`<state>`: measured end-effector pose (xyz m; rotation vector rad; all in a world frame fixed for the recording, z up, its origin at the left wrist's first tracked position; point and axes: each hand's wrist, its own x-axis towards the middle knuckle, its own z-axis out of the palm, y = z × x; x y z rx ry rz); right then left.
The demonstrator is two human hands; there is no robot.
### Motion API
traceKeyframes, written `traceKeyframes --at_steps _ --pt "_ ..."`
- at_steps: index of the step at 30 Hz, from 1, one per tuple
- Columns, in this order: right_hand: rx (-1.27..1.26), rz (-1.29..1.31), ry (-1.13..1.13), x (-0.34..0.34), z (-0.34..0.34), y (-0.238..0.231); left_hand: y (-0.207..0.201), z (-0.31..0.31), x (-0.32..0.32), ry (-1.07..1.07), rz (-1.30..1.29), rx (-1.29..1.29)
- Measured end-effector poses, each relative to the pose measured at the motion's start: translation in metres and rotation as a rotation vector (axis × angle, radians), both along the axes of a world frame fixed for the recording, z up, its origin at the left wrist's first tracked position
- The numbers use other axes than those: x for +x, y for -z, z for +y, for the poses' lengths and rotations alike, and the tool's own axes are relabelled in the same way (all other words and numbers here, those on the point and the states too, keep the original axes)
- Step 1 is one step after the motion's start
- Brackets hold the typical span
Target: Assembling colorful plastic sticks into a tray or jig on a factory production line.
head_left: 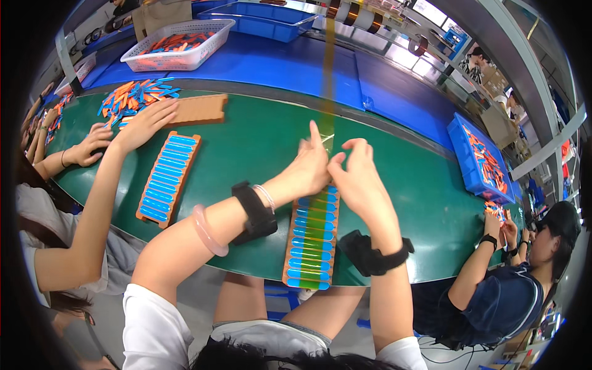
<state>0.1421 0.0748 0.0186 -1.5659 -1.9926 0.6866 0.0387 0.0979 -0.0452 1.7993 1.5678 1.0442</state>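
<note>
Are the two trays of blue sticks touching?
Apart. The head view shows green table between the left tray and the middle tray.

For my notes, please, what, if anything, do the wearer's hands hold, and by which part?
Cannot be told: left hand and right hand are near the translucent yellow tape, grip unclear.

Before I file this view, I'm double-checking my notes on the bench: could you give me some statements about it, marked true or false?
1. A yellow strip runs over blue pieces in the near tray. True.
2. Both of the wearer's hands are gloved. False: the left hand and right hand are bare.
3. The white basket holds some orange pieces. True.
4. The right-hand blue bin is empty. False: the blue bin has pieces in it.
</note>
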Motion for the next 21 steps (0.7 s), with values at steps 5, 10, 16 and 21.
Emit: traceKeyframes --at_steps 5,10,16,21 --pt "0.119 -0.074 0.017 0.048 -0.019 0.005 -0.010 0.010 -0.010 -0.027 0.449 -0.137" --pt "0.040 -0.143 -0.008 0.066 -0.025 0.013 -0.048 -0.005 -0.034 0.295 -0.705 -0.283" --pt "-0.021 -0.172 -0.066 0.053 -0.006 0.031 -0.058 -0.017 -0.057 0.160 -0.051 -0.221" --pt "-0.219 -0.161 -0.128 0.039 -0.004 0.024 -0.015 -0.032 -0.057 0.362 0.259 -0.224"
